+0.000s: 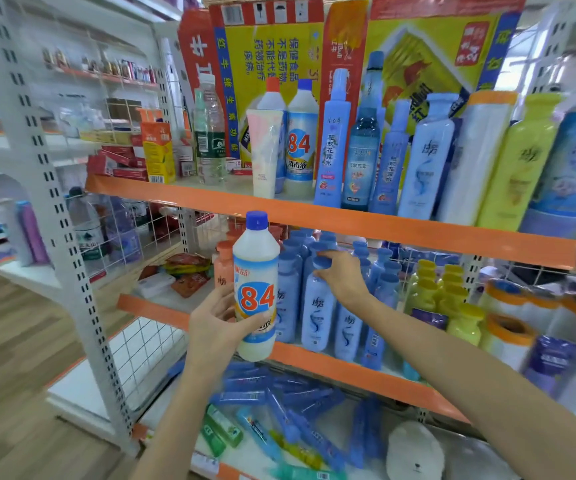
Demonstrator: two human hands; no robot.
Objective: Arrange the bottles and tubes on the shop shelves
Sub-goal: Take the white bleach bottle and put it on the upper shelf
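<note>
bottles and tubes fill three orange-edged shelves, and several are hard to read: the far right of the top shelf (314, 216) blurs into a pale blue bottle and a yellow-green bottle (518, 161) whose labels cannot be made out. the blue tubes (279, 396) on the bottom shelf lie in a loose heap, partly hidden behind the left forearm, and a white plush toy (414, 452) is cut off at the lower edge. the rear rows of light blue bottles (317, 306) on the middle shelf (348, 372) are hidden by the front row.

the left hand (217, 320) reaches up from below, fingers curled round the lower body of a white "84" disinfectant bottle (255, 285) with a blue cap, holding it upright in front of the middle shelf's left part. the right hand (340, 275) stretches in from the lower right, fingers and thumb closing on the cap of one front light blue bottle standing on the middle shelf.

a second "84" bottle (300, 136) stands on the top shelf beside a pale tube (265, 150) and a clear water bottle (210, 133), with flattened yellow and red cartons (272, 39) propped behind. white perforated uprights (57, 202) carry the shelves; wooden flooring (9, 358) shows at left, with further shelving beyond.
</note>
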